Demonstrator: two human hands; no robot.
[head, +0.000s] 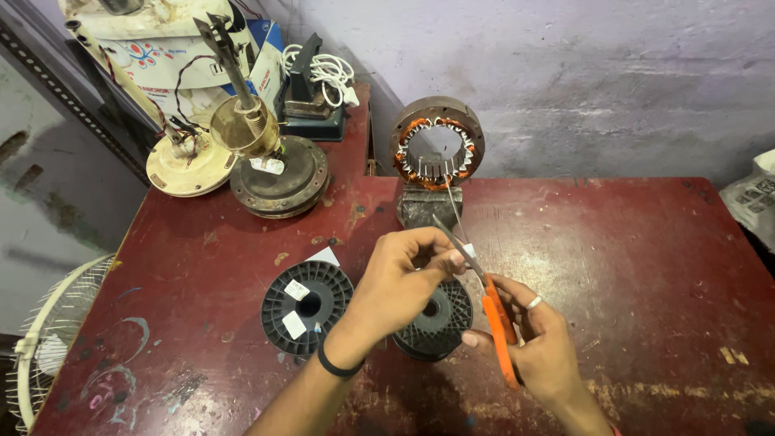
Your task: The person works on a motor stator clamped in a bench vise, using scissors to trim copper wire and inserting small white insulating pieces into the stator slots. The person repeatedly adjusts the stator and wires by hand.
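My right hand (539,339) holds orange-handled scissors (484,287), blades open and pointing up toward the back. My left hand (404,278) pinches a thin strip or wire (454,211) between thumb and fingers, right at the blades. Under my hands lie two black plastic wire spools: one at the left (307,307) with white labels, one (436,319) partly hidden by my left hand. A round motor stator (437,144) with copper windings stands upright on a metal block (428,203) just behind.
The dark red worn table (630,258) holds a fan motor with shaft (266,157) and a cream motor cover (187,161) at the back left. White cable (327,71) lies behind. A fan guard (48,335) sits off the left edge.
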